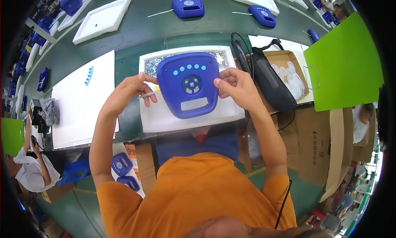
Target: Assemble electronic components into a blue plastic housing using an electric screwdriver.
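Between my two hands a blue plastic housing is held up, its face toward me. A curved row of light-blue buttons, a round opening with small pale parts and a rectangular window show on it. My left hand grips its left edge, and a thin whitish cable passes by those fingers. The right edge is pinched between thumb and fingers of my right hand. Below the housing lies a white foam tray, with small metal pieces in its far part.
Left stands a white board bearing a strip of light-blue buttons. Right are a long black mesh-covered object, a cardboard box of white discs and a green panel. Another blue housing lies on the far bench.
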